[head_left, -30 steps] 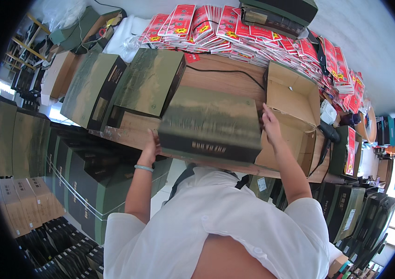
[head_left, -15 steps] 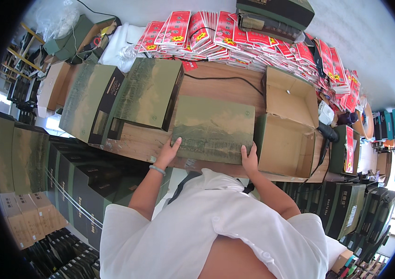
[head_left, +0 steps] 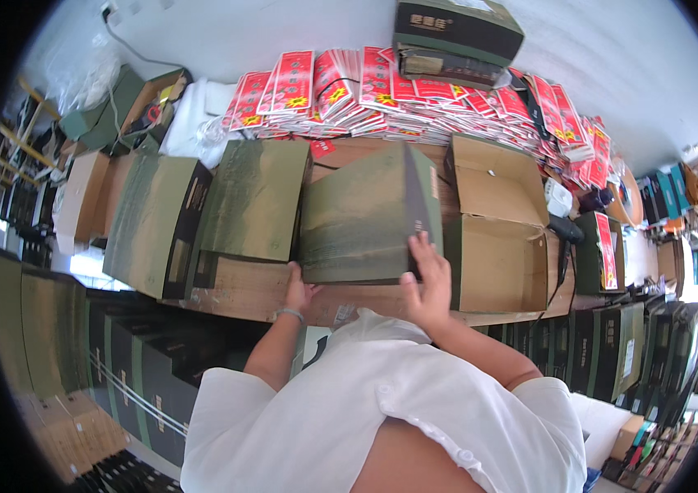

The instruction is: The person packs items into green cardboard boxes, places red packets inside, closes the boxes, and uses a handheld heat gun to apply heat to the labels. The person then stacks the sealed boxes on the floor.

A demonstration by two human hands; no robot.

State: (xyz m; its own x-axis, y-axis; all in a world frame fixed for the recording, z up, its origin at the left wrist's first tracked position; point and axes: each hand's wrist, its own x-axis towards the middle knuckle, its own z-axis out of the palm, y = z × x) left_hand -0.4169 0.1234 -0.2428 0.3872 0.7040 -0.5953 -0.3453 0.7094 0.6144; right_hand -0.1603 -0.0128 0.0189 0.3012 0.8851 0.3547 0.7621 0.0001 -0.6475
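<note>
1. Nearest, two hands: the left hand (head_left: 298, 292) touches the box (head_left: 353, 218) at its near left corner; whether its fingers are clamped, I cannot tell. The right hand (head_left: 427, 283) has its fingers spread apart, tips at the dark side.
2. One box between the hands, mid-counter. Half a second ago it lay cover up, with both hands at its near edge; now it is turned and its dark side shows, which suggests the step is reorienting it.
3. On the counter (head_left: 242, 287): two lidded boxes (head_left: 258, 201) left, one open box (head_left: 501, 259) right, then one black tool (head_left: 566, 230).
4. Beyond: red packets (head_left: 289, 82), too many to count.
5. Atop them, two stacked boxes (head_left: 457, 37).
</note>
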